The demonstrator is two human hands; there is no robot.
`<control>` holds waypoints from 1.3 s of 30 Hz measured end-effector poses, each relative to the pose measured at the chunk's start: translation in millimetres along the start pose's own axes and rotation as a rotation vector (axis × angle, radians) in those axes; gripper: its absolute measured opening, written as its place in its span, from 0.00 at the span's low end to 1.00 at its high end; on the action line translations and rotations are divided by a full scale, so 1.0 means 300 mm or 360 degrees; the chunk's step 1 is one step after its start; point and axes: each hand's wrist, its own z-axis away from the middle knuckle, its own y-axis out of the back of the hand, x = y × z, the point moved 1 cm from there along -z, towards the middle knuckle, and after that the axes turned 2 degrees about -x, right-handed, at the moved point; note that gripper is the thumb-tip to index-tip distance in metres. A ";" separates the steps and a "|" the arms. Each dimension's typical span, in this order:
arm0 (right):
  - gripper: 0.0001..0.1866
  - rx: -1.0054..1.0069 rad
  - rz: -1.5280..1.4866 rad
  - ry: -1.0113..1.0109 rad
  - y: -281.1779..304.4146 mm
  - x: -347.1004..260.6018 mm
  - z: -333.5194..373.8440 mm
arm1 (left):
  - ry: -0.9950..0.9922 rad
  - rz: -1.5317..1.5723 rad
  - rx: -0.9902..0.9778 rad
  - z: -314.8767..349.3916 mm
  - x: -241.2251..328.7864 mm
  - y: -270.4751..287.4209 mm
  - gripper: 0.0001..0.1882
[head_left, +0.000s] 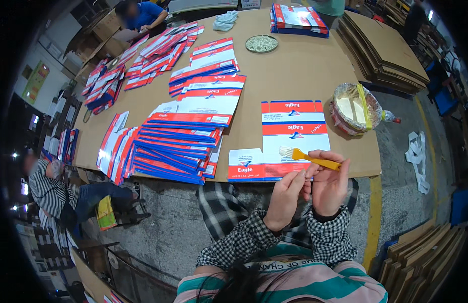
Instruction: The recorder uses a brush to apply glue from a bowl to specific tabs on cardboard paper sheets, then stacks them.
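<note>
A brush (307,156) with a yellow handle and pale bristles lies across the fingers of my right hand (333,189), its bristles pointing left. The palm of that hand is turned up. Close beside it, my left hand (287,199) has its thumb pressed to its fingers, and its fingertips meet those of my right hand. Whatever the left hand may pinch is hidden. Beneath the brush, at the table's near edge, a flat unfolded carton blank (294,130) in white, red and blue lies spread out.
Fanned stacks of carton blanks (176,146) cover the table's left side. A plastic-lined tub (356,108) stands at the right edge, and a round dish (261,44) lies farther back. Brown cardboard sheets (380,50) are piled at the far right. A person in blue (145,16) works across the table.
</note>
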 end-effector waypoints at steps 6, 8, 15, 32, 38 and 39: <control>0.27 0.0073 0.0194 0.0069 -0.032 -0.025 -0.011 | -0.0041 0.0058 -0.0029 -0.006 0.010 -0.043 0.11; 0.28 0.0074 0.0204 0.0056 -0.022 -0.029 -0.001 | -0.0071 0.0021 -0.0095 0.001 0.004 -0.044 0.11; 0.27 0.0013 0.0219 0.0020 -0.019 -0.014 0.020 | -0.0105 -0.0015 -0.0220 0.023 -0.028 -0.003 0.10; 0.29 0.0100 0.0361 0.0078 -0.063 -0.037 -0.002 | -0.0124 -0.0035 -0.0129 0.021 0.031 -0.037 0.10; 0.27 -0.0120 0.0342 0.0040 -0.024 -0.021 0.015 | -0.0025 0.0073 -0.0079 0.009 0.025 -0.022 0.14; 0.27 -0.0153 0.0332 -0.0009 -0.017 -0.025 0.015 | 0.0000 0.0086 -0.0129 0.003 0.021 -0.021 0.14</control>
